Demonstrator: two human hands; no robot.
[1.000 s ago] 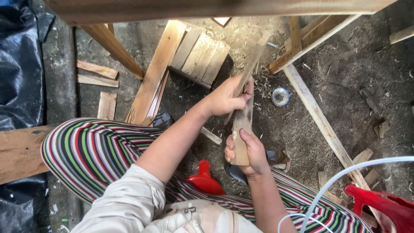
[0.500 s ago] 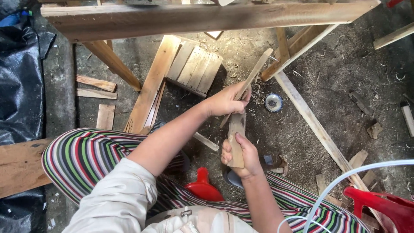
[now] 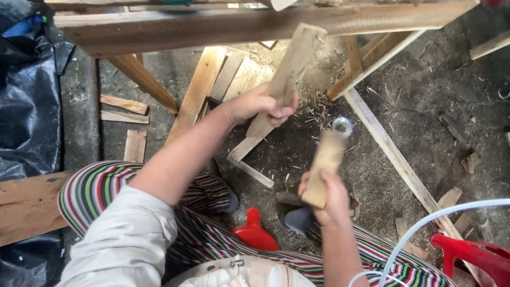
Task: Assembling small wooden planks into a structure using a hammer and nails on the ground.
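Observation:
My left hand (image 3: 260,106) is closed around a long pale wooden slat (image 3: 291,66), held tilted with its upper end close to the wooden beam (image 3: 212,29) overhead. Below and to the right, my right hand (image 3: 332,199) grips a short wooden piece (image 3: 325,162) upright; its top is blurred. The two pieces are apart and do not touch. I sit with striped trousers (image 3: 106,186) over the dirt floor.
A red funnel-shaped thing (image 3: 254,234) lies between my legs. At the lower right are a red plastic object (image 3: 473,258) and a white hose (image 3: 425,228). Loose boards (image 3: 239,74), a long slat (image 3: 393,154), a round tin (image 3: 342,125), wood chips, and black sheeting (image 3: 26,106) at the left.
Both hands were close together on upright wood. Now my left hand has swung the long slat up and away, and my right hand's short piece stands apart from it.

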